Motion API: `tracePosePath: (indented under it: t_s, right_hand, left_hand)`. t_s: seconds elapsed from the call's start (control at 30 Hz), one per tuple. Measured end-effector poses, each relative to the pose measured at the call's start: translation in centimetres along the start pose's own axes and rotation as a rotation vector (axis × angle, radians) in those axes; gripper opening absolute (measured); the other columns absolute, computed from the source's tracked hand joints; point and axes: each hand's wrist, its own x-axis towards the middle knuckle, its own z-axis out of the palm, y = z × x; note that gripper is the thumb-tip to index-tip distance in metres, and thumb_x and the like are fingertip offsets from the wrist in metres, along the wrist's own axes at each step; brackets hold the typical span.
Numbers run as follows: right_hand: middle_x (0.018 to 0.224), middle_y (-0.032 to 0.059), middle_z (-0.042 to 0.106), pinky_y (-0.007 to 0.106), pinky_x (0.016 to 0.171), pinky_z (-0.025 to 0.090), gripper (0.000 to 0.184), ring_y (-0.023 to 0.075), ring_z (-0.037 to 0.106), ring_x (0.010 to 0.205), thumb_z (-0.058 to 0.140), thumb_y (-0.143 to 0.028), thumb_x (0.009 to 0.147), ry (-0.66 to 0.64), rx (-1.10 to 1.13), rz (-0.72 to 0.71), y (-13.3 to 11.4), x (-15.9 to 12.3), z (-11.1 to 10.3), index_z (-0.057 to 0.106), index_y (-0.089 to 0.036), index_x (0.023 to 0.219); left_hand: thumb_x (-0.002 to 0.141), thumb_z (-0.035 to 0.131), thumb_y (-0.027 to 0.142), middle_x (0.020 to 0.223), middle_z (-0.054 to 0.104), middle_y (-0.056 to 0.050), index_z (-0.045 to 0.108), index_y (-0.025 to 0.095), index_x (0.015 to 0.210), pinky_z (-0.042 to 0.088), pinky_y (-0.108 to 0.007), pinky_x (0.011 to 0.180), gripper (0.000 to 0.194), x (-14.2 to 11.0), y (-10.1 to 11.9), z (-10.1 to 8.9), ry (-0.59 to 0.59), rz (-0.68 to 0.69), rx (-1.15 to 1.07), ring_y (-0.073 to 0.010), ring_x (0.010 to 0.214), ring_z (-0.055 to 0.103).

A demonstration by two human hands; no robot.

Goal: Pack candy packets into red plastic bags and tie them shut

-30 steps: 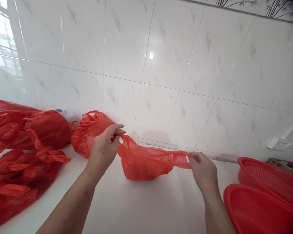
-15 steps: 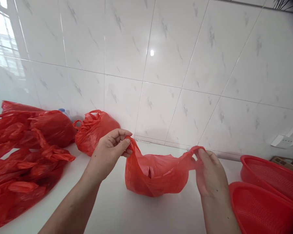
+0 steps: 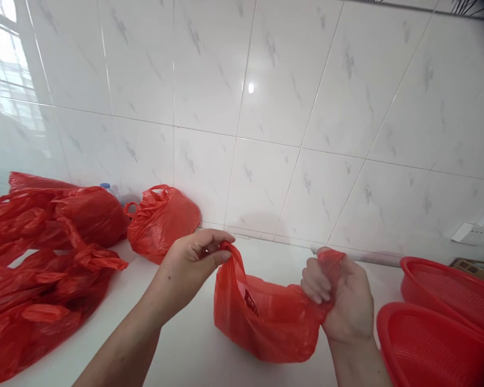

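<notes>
Between my hands hangs a thin red plastic bag (image 3: 274, 328), its mouth partly spread and its body low over the white table. Inside its opening a small dark-red printed patch shows; I cannot make out what it belongs to. My left hand (image 3: 197, 263) pinches the left handle between thumb and fingers. Around the right handle my right hand (image 3: 342, 295) is closed, with red film stretched over the thumb and bunched in the palm.
Several filled red plastic bags (image 3: 36, 306) lie on the left. Another knotted red bag (image 3: 165, 220) stands by the tiled wall, near a blue-capped bottle (image 3: 106, 188). Two red plastic baskets (image 3: 435, 344) sit at right, below a white socket (image 3: 471, 234).
My right hand has turned and closed its fingers around the right handle, bunching it. The bag has tilted and come lower and nearer. My left hand keeps its pinch, slightly lower and further right.
</notes>
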Motion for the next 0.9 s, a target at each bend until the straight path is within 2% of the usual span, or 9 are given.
tracePosePath:
  t_s: [0.17, 0.23, 0.3, 0.4, 0.5, 0.57, 0.63, 0.77, 0.9]
  right_hand:
    - [0.044, -0.0034, 0.04, 0.023, 0.041, 0.018, 0.048, 0.0085, 0.028, 0.04, 0.036, -0.061, 0.084, -0.26, -0.417, 0.117, 0.8, -1.7, 1.6, 0.056, -0.02, 0.069]
    - [0.045, -0.0051, 0.04, 0.021, 0.041, 0.018, 0.039, 0.0075, 0.032, 0.04, 0.045, -0.055, 0.083, -0.262, -0.525, 0.208, 1.0, -2.3, 2.2, 0.053, -0.02, 0.069]
    - [0.05, -0.0078, 0.042, 0.019, 0.043, 0.023, 0.024, 0.0072, 0.039, 0.042, 0.056, -0.047, 0.082, -0.224, -0.558, 0.25, 1.3, -2.7, 2.8, 0.053, -0.023, 0.083]
    - [0.056, -0.0087, 0.046, 0.02, 0.048, 0.032, 0.043, 0.0091, 0.046, 0.047, 0.063, -0.046, 0.079, -0.311, -0.568, 0.268, 2.3, -2.6, 3.4, 0.047, -0.027, 0.114]
    - [0.055, -0.0062, 0.045, 0.021, 0.047, 0.029, 0.031, 0.0082, 0.041, 0.048, 0.061, -0.048, 0.081, -0.368, -0.629, 0.252, 3.6, -1.8, 3.2, 0.058, -0.019, 0.093]
    - [0.054, -0.0049, 0.043, 0.021, 0.045, 0.025, 0.034, 0.0069, 0.036, 0.047, 0.056, -0.049, 0.084, -0.26, -0.63, 0.24, 4.2, -1.2, 2.9, 0.057, -0.017, 0.074]
    - [0.053, -0.0053, 0.042, 0.02, 0.043, 0.023, 0.034, 0.0062, 0.032, 0.046, 0.054, -0.049, 0.085, -0.136, -0.587, 0.251, 4.5, -0.7, 2.5, 0.056, -0.018, 0.071]
    - [0.046, -0.0059, 0.038, 0.022, 0.039, 0.016, 0.038, 0.006, 0.024, 0.041, 0.05, -0.045, 0.087, -0.085, -0.568, 0.218, 4.4, -0.4, 2.1, 0.045, -0.019, 0.059]
    - [0.05, -0.0028, 0.049, 0.023, 0.042, 0.023, 0.037, 0.0074, 0.03, 0.041, 0.042, -0.046, 0.091, -0.216, -0.57, 0.216, 3.7, -0.2, 1.7, 0.057, -0.018, 0.072]
  left_hand:
    - [0.078, 0.061, 0.019, 0.079, 0.063, -0.001, 0.068, 0.026, 0.074, 0.039, -0.025, 0.054, 0.01, -0.6, 1.1, 1.1, -0.019, 0.173, 0.126, -0.0151, 0.066, 0.053]
    - [0.076, 0.062, 0.019, 0.076, 0.061, -0.001, 0.064, 0.024, 0.069, 0.038, -0.025, 0.052, 0.009, -0.7, 1.5, 1.6, -0.015, 0.132, 0.071, -0.0151, 0.065, 0.052]
    - [0.076, 0.062, 0.02, 0.07, 0.059, 0.001, 0.059, 0.023, 0.066, 0.038, -0.025, 0.052, 0.011, -0.8, 1.7, 2.0, -0.026, 0.068, 0.021, -0.0148, 0.063, 0.051]
    - [0.074, 0.063, 0.02, 0.06, 0.055, 0.002, 0.056, 0.022, 0.064, 0.037, -0.024, 0.05, 0.012, -1.1, 1.9, 2.8, -0.106, -0.029, -0.072, -0.0133, 0.058, 0.048]
    - [0.072, 0.063, 0.017, 0.071, 0.059, 0.001, 0.058, 0.023, 0.075, 0.044, -0.025, 0.055, 0.008, -1.5, 2.0, 3.4, -0.225, -0.086, -0.181, -0.0148, 0.064, 0.053]
    - [0.07, 0.064, 0.015, 0.089, 0.062, -0.002, 0.059, 0.026, 0.088, 0.047, -0.028, 0.063, 0.022, -1.8, 2.0, 3.5, -0.222, -0.033, -0.117, -0.0179, 0.077, 0.056]
    - [0.067, 0.067, 0.015, 0.099, 0.059, -0.003, 0.059, 0.028, 0.093, 0.046, -0.028, 0.065, 0.031, -1.9, 1.9, 3.6, -0.23, 0.062, 0.026, -0.0188, 0.082, 0.055]
    - [0.07, 0.062, 0.013, 0.091, 0.059, -0.002, 0.064, 0.027, 0.089, 0.043, -0.027, 0.062, 0.024, -1.5, 1.1, 4.1, -0.399, 0.196, 0.172, -0.0167, 0.075, 0.053]
    - [0.076, 0.05, 0.011, 0.075, 0.058, -0.001, 0.059, 0.022, 0.065, 0.039, -0.026, 0.06, 0.018, -0.5, -0.1, 4.5, -0.313, 0.165, 0.19, -0.0146, 0.067, 0.052]
